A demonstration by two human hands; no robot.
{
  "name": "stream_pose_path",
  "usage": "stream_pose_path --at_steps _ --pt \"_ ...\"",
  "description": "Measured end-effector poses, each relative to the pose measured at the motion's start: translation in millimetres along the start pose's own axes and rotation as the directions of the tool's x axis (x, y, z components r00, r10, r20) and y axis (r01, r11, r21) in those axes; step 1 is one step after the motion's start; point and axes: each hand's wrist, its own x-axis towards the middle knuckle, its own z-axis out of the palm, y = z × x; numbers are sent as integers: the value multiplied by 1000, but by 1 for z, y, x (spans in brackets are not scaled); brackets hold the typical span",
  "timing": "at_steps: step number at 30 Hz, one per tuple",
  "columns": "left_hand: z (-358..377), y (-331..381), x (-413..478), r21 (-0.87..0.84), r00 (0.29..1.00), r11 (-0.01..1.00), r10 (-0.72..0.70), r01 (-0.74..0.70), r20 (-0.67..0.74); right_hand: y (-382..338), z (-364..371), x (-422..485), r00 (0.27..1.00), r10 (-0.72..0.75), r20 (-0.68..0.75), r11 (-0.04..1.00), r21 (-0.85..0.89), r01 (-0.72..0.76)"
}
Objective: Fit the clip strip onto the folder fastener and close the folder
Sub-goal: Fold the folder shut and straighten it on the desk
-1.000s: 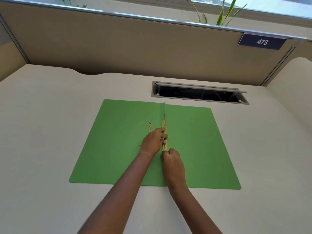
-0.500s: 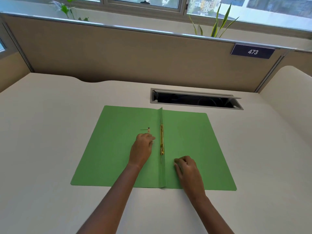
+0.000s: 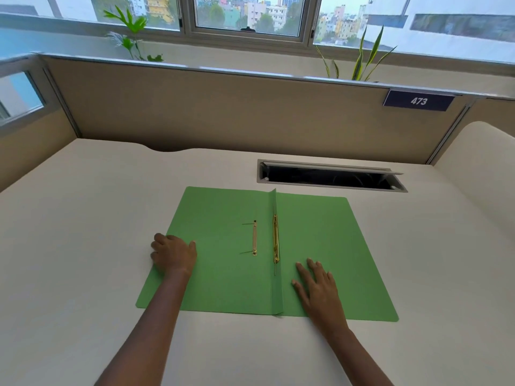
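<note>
1. A wide pale surface (image 3: 83, 246) is filling most of the view, with a beige partition (image 3: 223, 112) standing along its far edge and windows and two leafy plants showing above that.
2. A dark nameplate (image 3: 418, 100) reading 473 is hanging near the partition's right end.
3. A long cable slot (image 3: 331, 178) with its lid tilted up is sitting in the surface just beyond the folder.
4. A green folder (image 3: 320, 238) is lying open and flat on the surface, its two covers spreading left and right of a raised centre fold.
5. The left hand (image 3: 174, 254) is resting at the left cover's outer edge, its fingers (image 3: 158, 240) curling over that edge; whether they are actually pinching the cover cannot be told.
6. The right hand (image 3: 317, 282) is lying flat on the right cover near the fold, palm down, its fingers (image 3: 302, 270) spreading apart and gripping nothing.
7. The gold clip strip (image 3: 275, 238) is sitting along the centre fold, running lengthwise down it, with a thin prong sticking out past its near end.
8. A second, paler fastener bar (image 3: 254, 237) is lying on the left cover just beside the fold, parallel to the clip strip, with two thin prongs pointing left from its ends.
9. Both hands are staying clear of the two metal pieces.
</note>
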Motion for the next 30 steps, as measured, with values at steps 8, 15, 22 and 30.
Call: stream_pose_path --at_steps 8,15,22,30 --pt "-21 -7 21 -223 970 947 -209 232 121 1 1 1 1000 -1 6 1000 12 1" --pt "-67 -6 39 -367 985 922 -68 123 160 1 0 0 1000 10 21 1000 1 -10" --pt "-145 38 16 -731 941 664 325 -156 94 -2 -21 3 995 1 104 983 184 -20" --pt "-139 106 -61 -906 698 380 700 -187 150 -18 -108 18 987 143 -79 674 738 -39"
